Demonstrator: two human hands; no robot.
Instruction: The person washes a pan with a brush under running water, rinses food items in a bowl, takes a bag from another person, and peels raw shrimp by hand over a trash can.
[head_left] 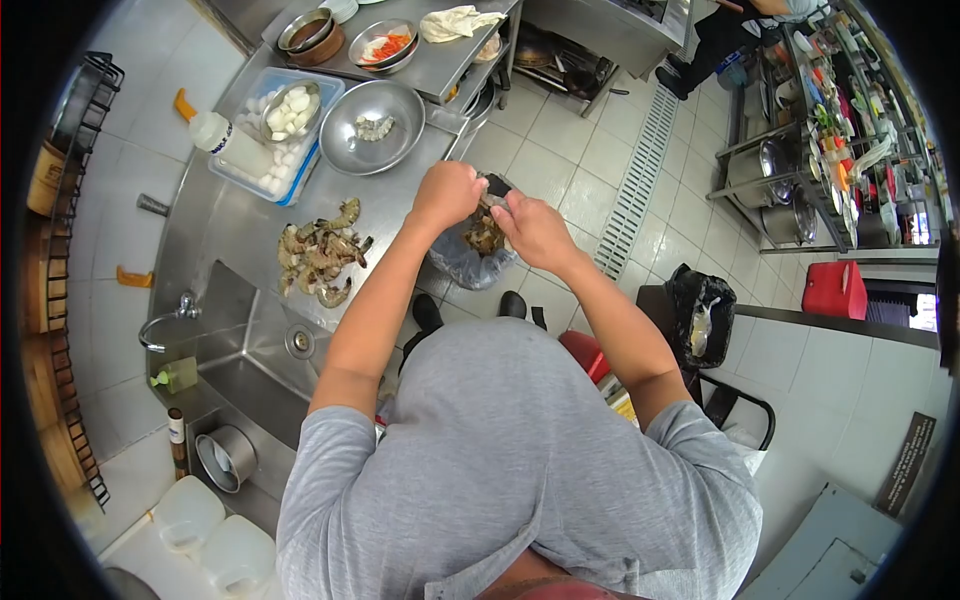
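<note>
My left hand and my right hand are closed close together, pinching a small greyish shrimp between them; the fingers hide most of it. A dark piece shows just beyond the fingertips, too small to make out. Below the hands stands a bin lined with a clear plastic bag, with brownish shells inside. To the left, a pile of unpeeled shrimp lies on the steel counter. Past it, a wide metal bowl holds a few peeled shrimp.
At the left are a tub of white eggs, a bottle and a sink with a faucet. Bowls stand on the back table. A black-bagged bin and shelves are right; a person stands far off.
</note>
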